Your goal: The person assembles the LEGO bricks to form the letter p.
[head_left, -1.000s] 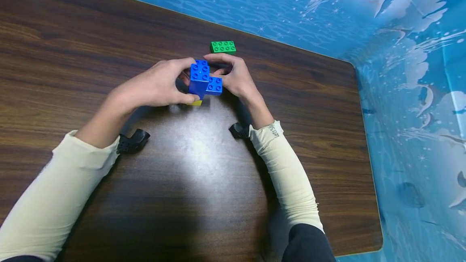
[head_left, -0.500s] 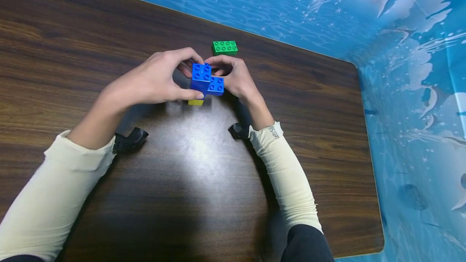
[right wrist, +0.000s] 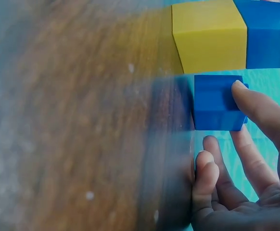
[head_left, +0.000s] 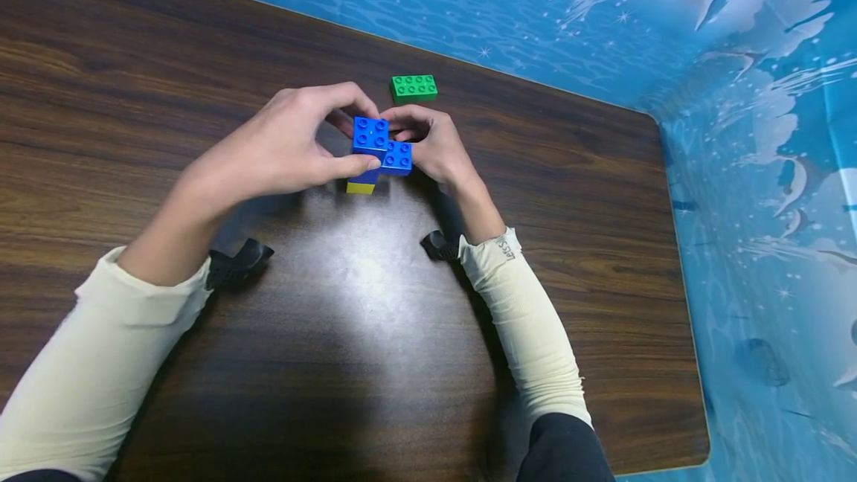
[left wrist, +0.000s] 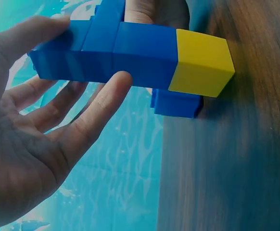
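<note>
A small tower of toy building bricks (head_left: 370, 136) stands between the hands, blue above with a yellow brick (head_left: 361, 189) at its base. One blue brick (head_left: 399, 160) juts out from its right side. My left hand (head_left: 281, 143) grips the upper part of the tower, thumb across the near face and fingers behind. In the right wrist view a further blue brick (right wrist: 217, 103) sits low behind the tower, studs up. Thumb and a finger of my right hand (head_left: 437, 146) pinch it. From the head, the tower hides most of this brick.
A green eight-stud brick (head_left: 413, 88) lies farther back on the dark wood table (head_left: 569, 318). Black wrist mounts (head_left: 241, 262) stick out beneath the cream sleeves. A blue dolphin-print sheet (head_left: 469, 6) rises along the back and right table edges.
My left thumb has slid up and right along the tower's near face, uncovering more of the yellow brick. The left hand has shifted slightly; my right hand has barely moved.
</note>
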`<state>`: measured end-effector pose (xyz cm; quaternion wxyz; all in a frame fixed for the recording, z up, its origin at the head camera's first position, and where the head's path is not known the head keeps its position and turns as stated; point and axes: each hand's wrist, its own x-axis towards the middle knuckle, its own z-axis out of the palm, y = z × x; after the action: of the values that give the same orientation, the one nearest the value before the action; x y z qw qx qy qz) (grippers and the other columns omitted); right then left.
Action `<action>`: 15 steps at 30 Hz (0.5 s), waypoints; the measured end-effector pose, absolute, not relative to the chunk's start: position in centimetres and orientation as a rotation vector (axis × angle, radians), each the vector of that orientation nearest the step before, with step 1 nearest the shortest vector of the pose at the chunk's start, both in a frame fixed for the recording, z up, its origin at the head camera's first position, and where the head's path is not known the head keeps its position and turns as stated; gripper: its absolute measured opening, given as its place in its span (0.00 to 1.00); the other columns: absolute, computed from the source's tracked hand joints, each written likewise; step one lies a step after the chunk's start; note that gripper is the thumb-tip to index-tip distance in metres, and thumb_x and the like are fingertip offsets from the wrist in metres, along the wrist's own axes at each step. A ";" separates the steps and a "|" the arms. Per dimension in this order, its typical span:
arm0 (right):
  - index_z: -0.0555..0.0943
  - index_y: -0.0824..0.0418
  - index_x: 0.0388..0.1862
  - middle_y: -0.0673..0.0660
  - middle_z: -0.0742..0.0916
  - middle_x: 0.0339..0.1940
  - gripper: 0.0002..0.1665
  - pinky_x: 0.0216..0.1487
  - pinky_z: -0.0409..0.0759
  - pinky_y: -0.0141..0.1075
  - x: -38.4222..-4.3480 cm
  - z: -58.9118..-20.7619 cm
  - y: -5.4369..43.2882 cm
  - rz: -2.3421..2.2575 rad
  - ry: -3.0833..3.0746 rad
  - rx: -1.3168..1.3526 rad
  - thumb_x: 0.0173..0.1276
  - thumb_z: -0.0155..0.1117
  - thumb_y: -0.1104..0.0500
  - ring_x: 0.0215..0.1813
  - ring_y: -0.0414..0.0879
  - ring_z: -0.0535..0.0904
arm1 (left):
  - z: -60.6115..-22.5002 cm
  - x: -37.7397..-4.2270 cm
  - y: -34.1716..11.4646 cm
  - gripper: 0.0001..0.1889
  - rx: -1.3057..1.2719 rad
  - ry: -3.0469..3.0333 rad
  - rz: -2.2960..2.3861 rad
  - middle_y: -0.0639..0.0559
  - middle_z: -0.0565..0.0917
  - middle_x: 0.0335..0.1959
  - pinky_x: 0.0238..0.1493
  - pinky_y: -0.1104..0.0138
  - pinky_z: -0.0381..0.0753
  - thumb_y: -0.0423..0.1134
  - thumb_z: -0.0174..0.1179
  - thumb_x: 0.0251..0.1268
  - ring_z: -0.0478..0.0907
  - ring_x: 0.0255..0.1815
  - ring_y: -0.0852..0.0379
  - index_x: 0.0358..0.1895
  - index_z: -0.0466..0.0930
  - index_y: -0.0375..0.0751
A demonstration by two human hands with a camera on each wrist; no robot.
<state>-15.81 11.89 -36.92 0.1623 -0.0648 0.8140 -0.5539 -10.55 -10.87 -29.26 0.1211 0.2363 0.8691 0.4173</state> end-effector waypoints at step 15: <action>0.86 0.67 0.61 0.63 0.89 0.58 0.22 0.57 0.87 0.39 -15.2 -36.0 13.6 -1.641 2.268 -0.189 0.67 0.75 0.72 0.56 0.53 0.87 | -29.3 -10.7 -10.7 0.20 0.650 2.516 1.263 0.38 0.88 0.58 0.63 0.43 0.83 0.40 0.74 0.70 0.87 0.59 0.40 0.60 0.80 0.40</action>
<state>-15.16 13.57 -35.95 0.1671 -0.0665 0.7971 -0.5765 -10.70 -10.70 -29.27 0.1261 0.2231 0.8639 0.4336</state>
